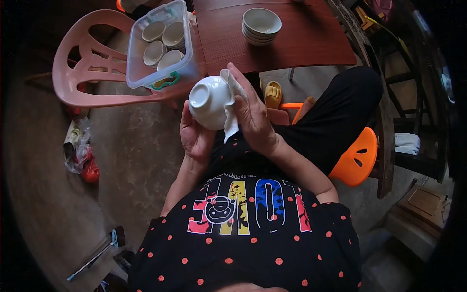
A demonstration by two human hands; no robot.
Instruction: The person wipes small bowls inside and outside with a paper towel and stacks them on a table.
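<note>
A white bowl (210, 104) is held up in front of my chest, tilted on its side with its foot ring facing left. My left hand (197, 136) supports it from the left and below, thumb raised along its outside. On the other side my right hand (254, 114) presses a crumpled whitish cloth (229, 119) against the bowl's rim. Part of the cloth hangs down below the bowl. The bowl's inside is hidden by the cloth and my right hand.
On the red-brown table (311, 36) stands a stack of bowls (261, 27). A clear plastic bin (136, 46) with several bowls rests on a pink chair (65, 68). An orange stool (357, 158) is at right; plastic bags (80, 148) lie on the floor.
</note>
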